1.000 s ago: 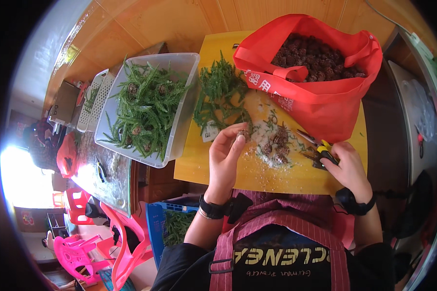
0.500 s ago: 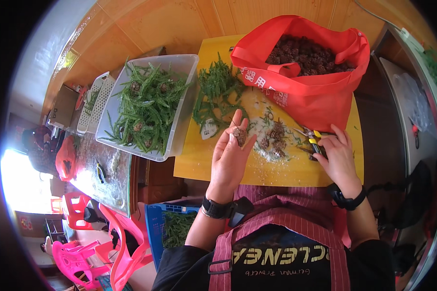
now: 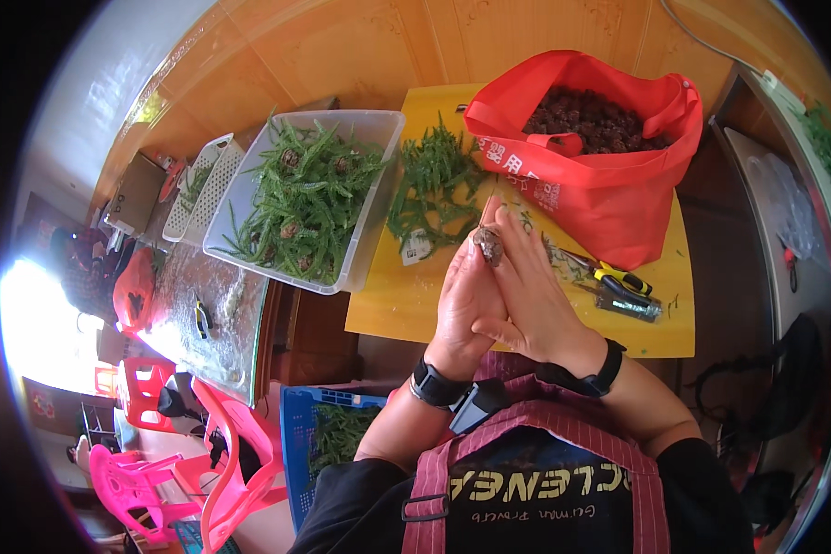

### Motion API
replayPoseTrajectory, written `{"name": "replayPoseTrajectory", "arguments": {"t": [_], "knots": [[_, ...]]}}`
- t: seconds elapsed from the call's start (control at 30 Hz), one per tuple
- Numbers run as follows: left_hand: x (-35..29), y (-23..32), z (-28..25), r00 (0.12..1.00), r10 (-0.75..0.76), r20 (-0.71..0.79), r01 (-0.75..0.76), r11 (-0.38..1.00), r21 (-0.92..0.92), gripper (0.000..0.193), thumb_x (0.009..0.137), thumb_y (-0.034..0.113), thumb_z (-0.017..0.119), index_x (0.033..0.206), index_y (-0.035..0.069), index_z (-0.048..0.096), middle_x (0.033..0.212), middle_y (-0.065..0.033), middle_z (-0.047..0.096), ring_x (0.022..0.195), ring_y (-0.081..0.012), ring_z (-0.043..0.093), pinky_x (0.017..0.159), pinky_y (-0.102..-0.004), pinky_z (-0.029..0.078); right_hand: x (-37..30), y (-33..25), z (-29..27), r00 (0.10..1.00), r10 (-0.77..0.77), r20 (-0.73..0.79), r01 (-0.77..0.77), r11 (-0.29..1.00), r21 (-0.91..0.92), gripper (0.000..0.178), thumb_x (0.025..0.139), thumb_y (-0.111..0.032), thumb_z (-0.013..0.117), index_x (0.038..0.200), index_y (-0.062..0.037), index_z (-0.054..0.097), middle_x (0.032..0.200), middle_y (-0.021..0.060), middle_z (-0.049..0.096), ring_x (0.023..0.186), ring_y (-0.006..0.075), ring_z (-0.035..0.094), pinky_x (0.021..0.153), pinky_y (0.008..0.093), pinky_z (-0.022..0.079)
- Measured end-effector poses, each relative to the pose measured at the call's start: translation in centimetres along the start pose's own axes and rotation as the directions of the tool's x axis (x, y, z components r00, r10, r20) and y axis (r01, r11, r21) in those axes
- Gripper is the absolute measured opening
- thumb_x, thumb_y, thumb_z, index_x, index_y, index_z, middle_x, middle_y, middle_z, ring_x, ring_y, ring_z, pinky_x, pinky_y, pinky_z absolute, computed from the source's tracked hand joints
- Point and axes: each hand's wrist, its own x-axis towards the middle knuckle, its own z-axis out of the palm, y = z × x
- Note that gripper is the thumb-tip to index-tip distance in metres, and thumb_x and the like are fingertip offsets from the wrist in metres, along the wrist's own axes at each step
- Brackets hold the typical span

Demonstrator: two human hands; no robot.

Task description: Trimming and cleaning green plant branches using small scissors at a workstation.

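Note:
A small brown pine cone point(image 3: 488, 246) sits at the thumb and fingertips of my left hand point(image 3: 468, 309), which is closed on it above the yellow table board point(image 3: 397, 319). My right hand point(image 3: 537, 300) lies flat against the left one, fingers stretched out beside the cone and thumb pointing left. Whatever lies between the palms is hidden. Yellow-and-black pliers point(image 3: 623, 282) rest on the board to the right, beside a dark roll that looks like wire point(image 3: 630, 306). Green needle sprigs point(image 3: 434, 171) lie beyond my hands.
A red cloth bag point(image 3: 600, 198) full of pine cones stands at the back right. On the left, a clear plastic bin point(image 3: 365, 245) holds green sprigs with several cones. A blue crate point(image 3: 297, 452) sits lower left, near pink plastic chairs point(image 3: 231, 480). Another pair of pliers point(image 3: 202, 317) lies on the side table.
My right hand has left the pliers and moved left, laying its flat fingers against my left hand. The left hand still holds the pine cone. The whole view has shifted slightly.

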Motion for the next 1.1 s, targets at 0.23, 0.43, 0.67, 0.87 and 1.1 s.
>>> {"name": "replayPoseTrajectory", "arguments": {"t": [0.23, 0.43, 0.67, 0.87, 1.1], "knots": [[0.9, 2.3, -2.4, 0.997, 0.072, -0.003, -0.072, 0.997, 0.031, 0.044, 0.092, 0.030, 0.045, 0.128, 0.004, 0.040, 0.145, -0.0110, 0.023, 0.135, -0.0251, 0.018, 0.109, -0.0439, 0.016, -1.0, -1.0, -0.9, 0.924, -0.295, 0.245, 0.207, 0.921, 0.330, 0.069, 0.083, -0.050, 0.052, 0.127, 0.0012, 0.042, 0.132, 0.0238, 0.038, 0.129, 0.0358, 0.029, 0.104, 0.0435, 0.027], [0.4, 2.0, -2.3, 0.989, 0.112, -0.097, -0.061, 0.905, 0.422, 0.023, 0.092, 0.015, 0.048, 0.110, 0.003, 0.053, 0.138, -0.0170, 0.033, 0.123, -0.0248, 0.041, 0.102, -0.0342, 0.035, -1.5, 1.0, -4.3, 0.945, 0.328, 0.023, -0.300, 0.833, 0.465, 0.021, 0.085, -0.010, 0.055, 0.103, 0.0009, 0.058, 0.098, 0.0119, 0.058, 0.089, 0.0157, 0.059, 0.074, 0.0257, 0.047], [0.3, -0.3, -0.7, 0.992, -0.118, -0.052, 0.123, 0.739, 0.663, 0.023, 0.079, 0.006, 0.066, 0.099, 0.000, 0.056, 0.097, -0.0038, 0.059, 0.093, -0.0106, 0.054, 0.085, -0.0254, 0.043, -1.6, 1.7, -4.0, 0.944, 0.330, -0.011, -0.218, 0.648, 0.730, 0.025, 0.088, -0.005, 0.051, 0.113, 0.0024, 0.052, 0.107, 0.0081, 0.057, 0.096, 0.0131, 0.055, 0.080, 0.0240, 0.045], [1.0, -0.2, -1.1, 0.996, -0.077, 0.052, 0.002, 0.579, 0.815, 0.038, 0.074, 0.010, 0.072, 0.105, 0.002, 0.053, 0.098, -0.0053, 0.059, 0.093, -0.0116, 0.055, 0.083, -0.0262, 0.043, -2.8, 3.0, -3.6, 0.900, 0.432, 0.056, -0.289, 0.495, 0.819, 0.018, 0.088, -0.004, 0.054, 0.104, 0.0016, 0.056, 0.097, 0.0038, 0.060, 0.084, 0.0064, 0.056, 0.073, 0.0192, 0.044], [2.4, 3.0, -3.5, 0.983, 0.183, 0.015, 0.032, -0.248, 0.968, 0.040, 0.072, 0.010, 0.068, 0.107, 0.000, 0.051, 0.096, -0.0139, 0.055, 0.078, -0.0269, 0.056, 0.068, -0.0338, 0.046, -5.2, 5.8, -4.5, 0.864, 0.496, 0.088, -0.377, 0.522, 0.765, 0.019, 0.089, -0.002, 0.047, 0.106, 0.0024, 0.053, 0.108, 0.0086, 0.057, 0.093, 0.0115, 0.056, 0.079, 0.0253, 0.047]]}}
